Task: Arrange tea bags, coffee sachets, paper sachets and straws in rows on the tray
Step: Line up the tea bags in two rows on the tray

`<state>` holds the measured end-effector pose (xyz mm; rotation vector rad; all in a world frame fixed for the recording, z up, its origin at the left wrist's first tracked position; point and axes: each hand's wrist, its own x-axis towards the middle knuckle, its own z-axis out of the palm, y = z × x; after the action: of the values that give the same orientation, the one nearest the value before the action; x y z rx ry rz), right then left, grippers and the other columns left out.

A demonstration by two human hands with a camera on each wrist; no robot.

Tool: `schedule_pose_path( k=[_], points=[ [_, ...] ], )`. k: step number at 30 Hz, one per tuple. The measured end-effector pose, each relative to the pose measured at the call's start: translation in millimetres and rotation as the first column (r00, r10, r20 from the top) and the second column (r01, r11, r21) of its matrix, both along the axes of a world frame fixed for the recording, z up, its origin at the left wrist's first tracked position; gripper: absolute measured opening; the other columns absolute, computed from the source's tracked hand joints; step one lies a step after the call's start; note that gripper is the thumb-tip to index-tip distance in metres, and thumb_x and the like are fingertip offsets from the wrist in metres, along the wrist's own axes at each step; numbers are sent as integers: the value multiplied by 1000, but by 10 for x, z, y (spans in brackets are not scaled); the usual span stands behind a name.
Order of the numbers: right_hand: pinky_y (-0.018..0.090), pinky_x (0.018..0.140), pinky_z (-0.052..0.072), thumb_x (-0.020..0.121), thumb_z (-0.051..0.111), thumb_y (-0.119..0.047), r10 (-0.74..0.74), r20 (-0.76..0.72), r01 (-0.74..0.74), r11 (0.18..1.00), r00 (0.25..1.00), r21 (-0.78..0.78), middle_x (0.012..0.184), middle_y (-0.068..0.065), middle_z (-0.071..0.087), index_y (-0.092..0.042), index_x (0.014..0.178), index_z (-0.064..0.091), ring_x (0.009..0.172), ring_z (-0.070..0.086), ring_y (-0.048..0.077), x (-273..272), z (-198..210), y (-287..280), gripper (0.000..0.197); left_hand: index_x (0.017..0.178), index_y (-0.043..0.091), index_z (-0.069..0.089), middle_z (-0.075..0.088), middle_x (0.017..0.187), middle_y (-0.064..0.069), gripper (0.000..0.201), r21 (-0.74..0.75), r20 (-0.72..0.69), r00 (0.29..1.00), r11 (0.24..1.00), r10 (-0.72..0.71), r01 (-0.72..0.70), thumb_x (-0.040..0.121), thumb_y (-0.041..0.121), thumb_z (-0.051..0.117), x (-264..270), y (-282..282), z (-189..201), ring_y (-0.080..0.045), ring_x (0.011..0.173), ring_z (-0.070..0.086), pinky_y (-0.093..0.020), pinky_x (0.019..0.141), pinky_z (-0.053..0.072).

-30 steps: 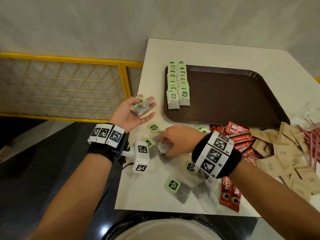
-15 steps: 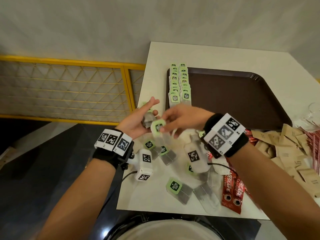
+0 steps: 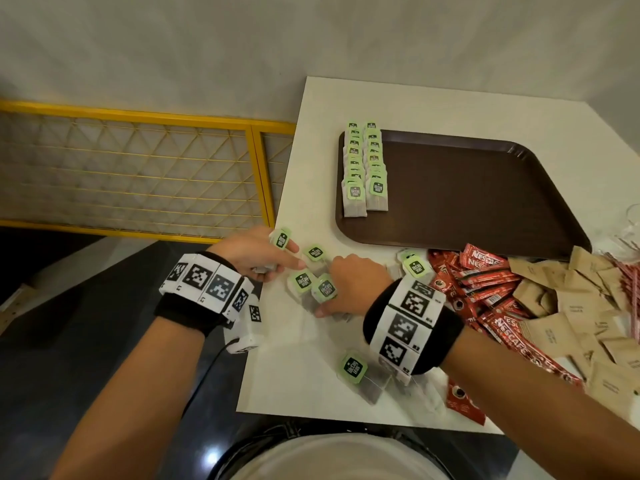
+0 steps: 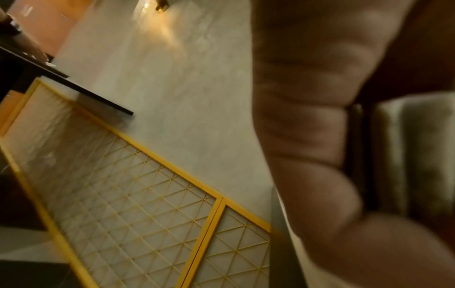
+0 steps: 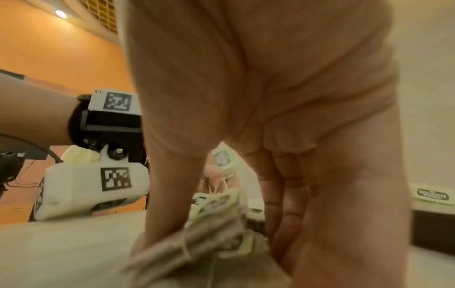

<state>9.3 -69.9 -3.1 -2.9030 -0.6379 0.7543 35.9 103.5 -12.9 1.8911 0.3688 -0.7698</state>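
Note:
A brown tray (image 3: 467, 188) carries two rows of green-tagged tea bags (image 3: 363, 168) along its left edge. My left hand (image 3: 287, 258) hovers at the table's left edge and grips a small stack of tea bags (image 3: 281, 239), seen pale against its curled fingers (image 4: 320, 136) in the left wrist view. My right hand (image 3: 323, 301) reaches down onto loose tea bags (image 3: 301, 280); its thumb and fingers pinch a tea bag (image 5: 214, 220) lying on the table. Red coffee sachets (image 3: 485, 282), brown paper sachets (image 3: 571, 306) and striped straws (image 3: 628, 282) lie heaped at the right.
More loose tea bags lie near the table's front edge (image 3: 353, 368) and by the tray's front rim (image 3: 414, 266). A yellow mesh railing (image 3: 138, 168) stands to the left, past the white table (image 3: 311, 393). Most of the tray is bare.
My right hand has left the left hand and dropped back onto the loose tea bags on the table. The left hand has turned over and lowered, still holding its stack.

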Motion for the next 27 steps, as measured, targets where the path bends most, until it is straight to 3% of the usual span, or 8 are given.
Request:
schedule_pose_path(
  k=[4, 9, 11, 14, 17, 21, 24, 27],
  points=[
    [27, 68, 38, 75, 73, -48, 9, -59, -8, 1000, 998, 29, 107, 6, 60, -10, 115, 53, 98, 59, 24, 64, -22, -15, 59, 99, 10, 59, 55, 75, -8, 33, 180, 18, 986, 970, -168, 162, 73, 11, 80, 4, -84, -45, -15, 54, 48, -22, 45, 40],
    [24, 64, 43, 72, 78, -38, -41, -184, 64, 990, 982, 122, 78, -5, 57, -22, 95, 56, 71, 55, 14, 133, -41, -72, 35, 98, 8, 62, 69, 88, -14, 40, 318, 43, 947, 903, -318, 289, 65, 15, 84, -1, -172, -73, -21, 62, 55, -25, 52, 44],
    [24, 59, 45, 73, 78, -33, -55, -199, 86, 985, 978, 150, 78, -4, 60, -18, 98, 63, 68, 57, 12, 184, -28, -114, 33, 98, 8, 64, 72, 90, -12, 41, 379, 49, 930, 868, -365, 321, 64, 17, 85, -5, -207, -80, -21, 65, 60, -27, 56, 47],
    [19, 49, 46, 73, 78, -31, -74, -218, 108, 983, 973, 145, 82, 2, 62, -10, 93, 64, 61, 55, 11, 303, 44, -209, 32, 98, 5, 65, 67, 81, -8, 34, 403, 41, 915, 845, -402, 353, 70, 17, 80, -17, -252, -65, -18, 59, 55, -21, 53, 42],
    [20, 47, 48, 70, 81, -33, -150, -238, 213, 940, 959, 266, 80, 2, 62, -11, 93, 60, 58, 55, 10, 477, 173, -279, 38, 101, 3, 64, 60, 75, -8, 30, 243, 13, 956, 929, -293, 281, 77, 17, 77, 9, -187, -9, -19, 62, 51, -25, 53, 40],
    [30, 64, 54, 68, 82, -34, -183, -291, 277, 903, 939, 329, 103, 7, 65, -8, 114, 56, 82, 62, 19, 588, 150, -139, 59, 96, 7, 61, 58, 75, -7, 21, 17, 49, 997, 998, 68, -68, 80, 14, 72, 79, 30, 115, -14, 60, 48, -20, 49, 40],
    [28, 69, 48, 69, 81, -35, -139, -218, 188, 957, 966, 220, 121, 9, 56, -5, 126, 49, 100, 56, 22, 579, 35, 28, 72, 92, 9, 55, 59, 81, -8, 9, -261, 73, 948, 923, 310, -282, 86, 5, 61, 90, 150, 218, -15, 67, 55, -20, 53, 50],
    [28, 77, 43, 74, 78, -33, -79, -146, 97, 988, 986, 123, 121, 14, 54, 0, 121, 48, 105, 54, 26, 564, 22, 138, 65, 113, 3, 55, 64, 111, -11, 29, -516, 54, 917, 797, 395, -313, 84, -1, 57, 100, 191, 219, -24, 101, 61, -34, 69, 59]
  ],
)
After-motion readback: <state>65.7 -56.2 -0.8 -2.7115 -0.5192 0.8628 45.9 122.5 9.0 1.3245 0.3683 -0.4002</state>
